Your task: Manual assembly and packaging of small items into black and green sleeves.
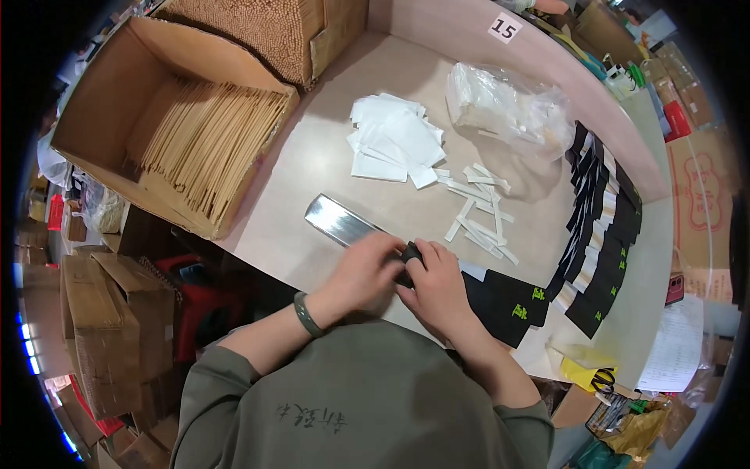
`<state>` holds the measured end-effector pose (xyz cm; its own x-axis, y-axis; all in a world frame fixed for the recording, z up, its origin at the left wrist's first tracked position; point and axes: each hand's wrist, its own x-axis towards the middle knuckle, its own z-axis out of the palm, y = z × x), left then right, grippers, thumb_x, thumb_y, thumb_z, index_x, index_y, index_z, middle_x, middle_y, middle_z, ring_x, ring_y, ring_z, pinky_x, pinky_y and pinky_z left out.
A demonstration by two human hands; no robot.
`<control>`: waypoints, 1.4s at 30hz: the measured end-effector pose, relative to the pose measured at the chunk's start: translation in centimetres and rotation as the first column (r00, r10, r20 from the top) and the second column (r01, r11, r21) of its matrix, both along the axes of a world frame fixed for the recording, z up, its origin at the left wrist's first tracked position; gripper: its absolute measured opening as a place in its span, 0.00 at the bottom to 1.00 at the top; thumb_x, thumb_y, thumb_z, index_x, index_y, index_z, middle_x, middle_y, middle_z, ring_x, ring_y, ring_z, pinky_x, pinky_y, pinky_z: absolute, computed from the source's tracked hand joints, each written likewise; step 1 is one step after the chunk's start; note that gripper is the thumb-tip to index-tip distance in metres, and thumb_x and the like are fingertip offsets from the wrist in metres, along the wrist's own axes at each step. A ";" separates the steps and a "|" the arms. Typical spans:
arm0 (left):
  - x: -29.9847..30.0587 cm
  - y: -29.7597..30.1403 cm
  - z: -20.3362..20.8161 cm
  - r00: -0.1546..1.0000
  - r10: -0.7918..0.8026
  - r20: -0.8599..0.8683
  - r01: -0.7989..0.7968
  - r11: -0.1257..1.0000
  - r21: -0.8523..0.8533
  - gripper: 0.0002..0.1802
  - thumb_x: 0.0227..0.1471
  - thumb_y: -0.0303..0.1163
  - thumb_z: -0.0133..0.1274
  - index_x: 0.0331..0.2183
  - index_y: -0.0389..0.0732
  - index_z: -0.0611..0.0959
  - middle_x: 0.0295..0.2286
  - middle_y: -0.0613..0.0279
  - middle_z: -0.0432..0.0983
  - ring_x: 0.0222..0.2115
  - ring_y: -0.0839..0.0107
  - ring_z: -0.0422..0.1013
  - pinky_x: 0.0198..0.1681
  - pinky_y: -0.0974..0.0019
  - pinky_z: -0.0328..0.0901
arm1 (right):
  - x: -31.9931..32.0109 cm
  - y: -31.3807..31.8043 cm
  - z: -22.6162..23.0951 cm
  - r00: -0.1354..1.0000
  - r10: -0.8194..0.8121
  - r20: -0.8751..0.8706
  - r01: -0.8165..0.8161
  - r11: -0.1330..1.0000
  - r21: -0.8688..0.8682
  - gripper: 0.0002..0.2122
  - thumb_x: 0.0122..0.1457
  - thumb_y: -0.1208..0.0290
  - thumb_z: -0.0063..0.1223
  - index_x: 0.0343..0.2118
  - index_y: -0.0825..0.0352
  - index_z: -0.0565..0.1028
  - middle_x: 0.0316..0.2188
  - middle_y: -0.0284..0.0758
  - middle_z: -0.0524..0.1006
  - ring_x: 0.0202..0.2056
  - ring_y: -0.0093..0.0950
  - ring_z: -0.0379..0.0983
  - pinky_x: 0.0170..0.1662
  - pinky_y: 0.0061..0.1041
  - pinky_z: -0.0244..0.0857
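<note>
Head view: at far left, open carton with thin wooden sticks laid inside. Next, shiny metal bar slantwise on pale table, right end running in under left hand. Left fingers bent in; pinching or merely touching, cannot tell. Beyond, loose white sheets, overlapping. Between both hands, small black piece, with right hand closed on it. Judged light, thin, papery, easily creased, perhaps slightly slick; best held lightly by edges. Mostly hidden by fingers; outline and folds unclear. Further right, scattered white strips, then flat black sleeves with green print, partly behind right hand. Above, clear plastic bag, contents blurred by wrinkles. Far right, overlapping sleeve row, lower layers covered.
</note>
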<state>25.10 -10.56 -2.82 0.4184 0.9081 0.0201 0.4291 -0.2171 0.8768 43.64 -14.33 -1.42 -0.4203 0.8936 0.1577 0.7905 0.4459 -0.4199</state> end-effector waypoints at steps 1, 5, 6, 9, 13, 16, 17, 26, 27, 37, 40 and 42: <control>0.6 -0.4 1.2 0.990 -0.139 0.020 0.140 0.989 -0.057 0.27 0.45 0.31 0.64 0.47 0.38 0.76 0.42 0.52 0.73 0.42 0.55 0.71 0.44 0.58 0.68 | 0.5 0.1 0.0 1.000 0.001 -0.010 -0.001 1.000 -0.014 0.20 0.42 0.68 0.67 0.38 0.69 0.73 0.52 0.47 0.68 0.53 0.46 0.65 0.54 0.44 0.60; -2.7 1.1 3.4 0.933 -0.060 -0.354 0.215 0.883 0.417 0.46 0.35 0.36 0.70 0.56 0.39 0.69 0.47 0.51 0.68 0.49 0.50 0.65 0.49 0.57 0.66 | 1.3 0.6 2.0 0.996 0.025 -0.088 -0.029 0.998 -0.048 0.22 0.41 0.71 0.65 0.43 0.63 0.74 0.46 0.45 0.70 0.47 0.46 0.67 0.50 0.42 0.63; -2.9 1.9 2.7 0.882 -0.037 -0.470 0.291 0.826 0.482 0.43 0.30 0.39 0.72 0.50 0.40 0.73 0.43 0.54 0.71 0.45 0.55 0.69 0.46 0.59 0.67 | 1.4 0.7 2.1 0.991 0.085 -0.101 -0.092 0.994 -0.066 0.22 0.41 0.71 0.65 0.44 0.60 0.75 0.44 0.45 0.70 0.45 0.45 0.68 0.48 0.41 0.64; -4.2 2.7 2.2 0.806 -0.181 -0.564 0.367 0.900 0.235 0.30 0.31 0.37 0.70 0.39 0.41 0.76 0.33 0.58 0.74 0.35 0.58 0.73 0.42 0.58 0.68 | 4.7 2.6 3.6 0.968 0.230 -0.102 -0.242 0.962 -0.129 0.08 0.44 0.70 0.66 0.28 0.63 0.79 0.34 0.40 0.72 0.36 0.40 0.71 0.39 0.36 0.67; -4.0 2.1 3.4 0.920 -0.110 -0.377 0.066 0.990 -0.126 0.21 0.36 0.35 0.65 0.31 0.38 0.74 0.23 0.61 0.72 0.25 0.62 0.71 0.31 0.62 0.68 | 18.3 2.6 3.9 0.935 -0.318 0.156 0.280 0.933 0.226 0.08 0.49 0.67 0.65 0.24 0.67 0.79 0.41 0.44 0.76 0.45 0.39 0.72 0.49 0.34 0.65; -1.9 0.5 3.8 0.924 -0.375 -0.077 0.298 0.831 -0.470 0.24 0.40 0.34 0.63 0.38 0.33 0.74 0.32 0.54 0.73 0.33 0.68 0.69 0.37 0.64 0.66 | 12.9 -0.1 4.2 0.998 -0.041 0.051 0.044 0.998 -0.045 0.12 0.51 0.66 0.63 0.33 0.68 0.77 0.51 0.48 0.71 0.53 0.44 0.67 0.57 0.40 0.60; -0.7 -0.5 2.5 0.882 -0.459 0.105 0.465 0.812 -0.353 0.25 0.40 0.32 0.62 0.41 0.32 0.73 0.40 0.51 0.69 0.41 0.64 0.68 0.43 0.63 0.65 | 10.8 -0.5 2.5 0.993 -0.076 -0.091 0.050 0.966 -0.253 0.15 0.50 0.64 0.64 0.35 0.69 0.76 0.52 0.49 0.70 0.54 0.47 0.65 0.57 0.42 0.59; -2.0 0.4 1.5 0.929 -0.007 -0.369 -0.049 0.989 -0.142 0.24 0.41 0.32 0.63 0.42 0.37 0.74 0.35 0.51 0.75 0.34 0.50 0.73 0.36 0.55 0.69 | 3.7 -0.4 1.9 0.929 -0.344 0.135 0.370 0.856 -0.362 0.21 0.58 0.51 0.55 0.23 0.67 0.71 0.20 0.42 0.74 0.27 0.44 0.73 0.30 0.40 0.65; -2.6 0.3 0.8 0.935 0.030 -0.354 -0.022 0.999 0.024 0.26 0.42 0.34 0.64 0.44 0.38 0.74 0.36 0.52 0.74 0.34 0.50 0.73 0.36 0.55 0.69 | 3.1 -0.4 1.4 0.920 -0.350 0.175 0.391 0.851 -0.352 0.20 0.58 0.52 0.54 0.23 0.67 0.71 0.20 0.42 0.74 0.27 0.44 0.74 0.30 0.41 0.65; -4.9 1.7 3.2 0.739 -0.392 -0.549 0.471 0.882 0.004 0.39 0.37 0.34 0.68 0.53 0.41 0.72 0.36 0.55 0.74 0.37 0.53 0.72 0.39 0.56 0.69 | -1.0 0.4 -0.6 0.906 -0.422 0.024 0.385 0.802 -0.458 0.10 0.52 0.63 0.52 0.24 0.66 0.75 0.21 0.45 0.77 0.28 0.47 0.75 0.33 0.44 0.67; -4.2 3.0 3.8 0.820 -0.391 -0.418 0.525 0.805 0.276 0.37 0.38 0.35 0.68 0.52 0.39 0.74 0.39 0.52 0.74 0.41 0.51 0.71 0.43 0.54 0.68 | 0.1 2.0 0.0 0.917 -0.398 -0.036 0.361 0.863 -0.355 0.11 0.55 0.63 0.51 0.27 0.66 0.76 0.25 0.46 0.78 0.31 0.46 0.76 0.34 0.44 0.68; -6.9 5.1 5.0 0.880 -0.196 -0.433 0.375 0.846 0.379 0.34 0.40 0.35 0.67 0.50 0.38 0.75 0.40 0.51 0.74 0.42 0.51 0.71 0.45 0.54 0.67 | 4.3 5.2 0.5 0.807 -0.586 0.068 0.590 0.797 -0.129 0.13 0.56 0.58 0.55 0.30 0.65 0.76 0.27 0.44 0.79 0.31 0.47 0.76 0.36 0.44 0.69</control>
